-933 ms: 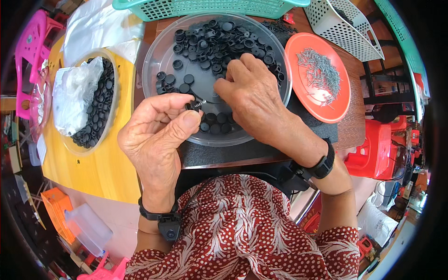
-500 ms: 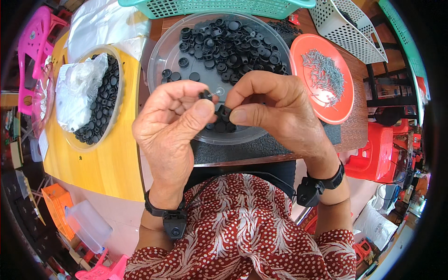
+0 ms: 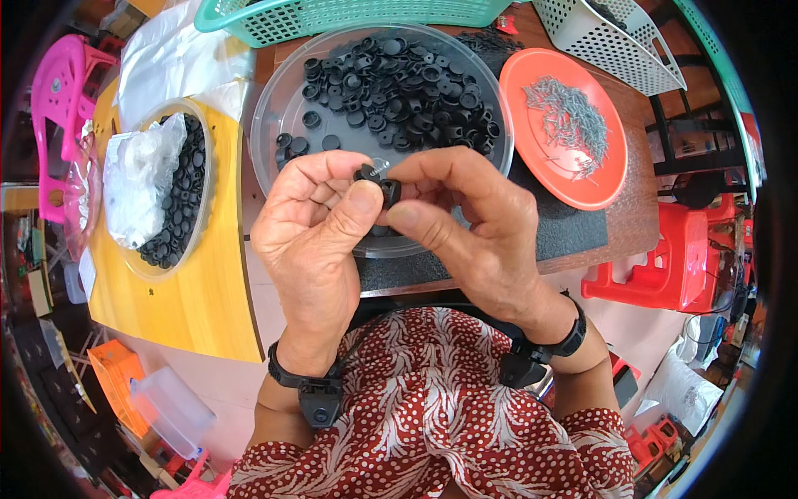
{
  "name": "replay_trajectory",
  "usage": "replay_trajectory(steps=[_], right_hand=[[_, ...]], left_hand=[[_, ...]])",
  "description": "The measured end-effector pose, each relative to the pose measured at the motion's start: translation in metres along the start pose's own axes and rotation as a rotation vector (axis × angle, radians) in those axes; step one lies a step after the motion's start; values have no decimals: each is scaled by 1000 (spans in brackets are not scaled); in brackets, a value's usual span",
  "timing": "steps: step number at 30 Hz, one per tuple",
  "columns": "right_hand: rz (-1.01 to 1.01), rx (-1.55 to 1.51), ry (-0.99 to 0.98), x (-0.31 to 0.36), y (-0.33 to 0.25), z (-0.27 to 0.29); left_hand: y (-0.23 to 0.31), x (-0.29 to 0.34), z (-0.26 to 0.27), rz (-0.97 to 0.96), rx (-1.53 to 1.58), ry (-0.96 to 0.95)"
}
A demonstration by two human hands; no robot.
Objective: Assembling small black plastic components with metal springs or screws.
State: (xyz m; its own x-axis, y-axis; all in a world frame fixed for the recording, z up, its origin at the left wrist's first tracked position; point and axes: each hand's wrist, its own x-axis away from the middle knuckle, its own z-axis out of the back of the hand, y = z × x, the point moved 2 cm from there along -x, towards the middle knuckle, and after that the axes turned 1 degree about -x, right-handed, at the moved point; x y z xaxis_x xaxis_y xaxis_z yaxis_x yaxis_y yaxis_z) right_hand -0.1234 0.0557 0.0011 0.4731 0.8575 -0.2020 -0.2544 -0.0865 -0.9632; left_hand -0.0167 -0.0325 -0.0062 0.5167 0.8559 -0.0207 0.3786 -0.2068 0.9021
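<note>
Over the near rim of a clear round tub (image 3: 260,125), my two hands meet. My left hand (image 3: 309,229) pinches a small black plastic part (image 3: 366,173) between thumb and forefinger. A thin silvery line shows at that part; what it is I cannot make out. My right hand (image 3: 478,229) has its thumb and forefinger at a second black plastic piece (image 3: 390,193), right beside the first. Fingers partly hide both pieces, and I cannot tell if they are joined. Many black plastic caps (image 3: 399,91) lie heaped in the tub behind my hands.
To the right, an orange-red plate (image 3: 532,158) bears a pile of thin metal screws or pins (image 3: 573,116). On the yellow table (image 3: 191,312) at left stands another tub of black caps (image 3: 184,191) with a plastic bag (image 3: 143,187). Teal (image 3: 349,17) and white (image 3: 611,50) baskets stand behind.
My right hand has moved left, bringing its black piece up against the part in my left hand. The view has shifted slightly.
</note>
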Motion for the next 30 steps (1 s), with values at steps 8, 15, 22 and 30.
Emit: replay_trajectory(steps=[8, 15, 22, 30], right_hand=[[43, -25, 53, 8, 4, 4], [-10, -325, 119, 10, 9, 9], [-136, -668, 68, 11, 19, 10], [-247, -716, 45, 11, 20, 12]], left_hand=[[-3, 4, 2, 50, 49, -95], [-1, 8, 2, 34, -4, -115], [3, 12, 0, -34, -171, -77], [10, 17, -8, -52, -253, -92]])
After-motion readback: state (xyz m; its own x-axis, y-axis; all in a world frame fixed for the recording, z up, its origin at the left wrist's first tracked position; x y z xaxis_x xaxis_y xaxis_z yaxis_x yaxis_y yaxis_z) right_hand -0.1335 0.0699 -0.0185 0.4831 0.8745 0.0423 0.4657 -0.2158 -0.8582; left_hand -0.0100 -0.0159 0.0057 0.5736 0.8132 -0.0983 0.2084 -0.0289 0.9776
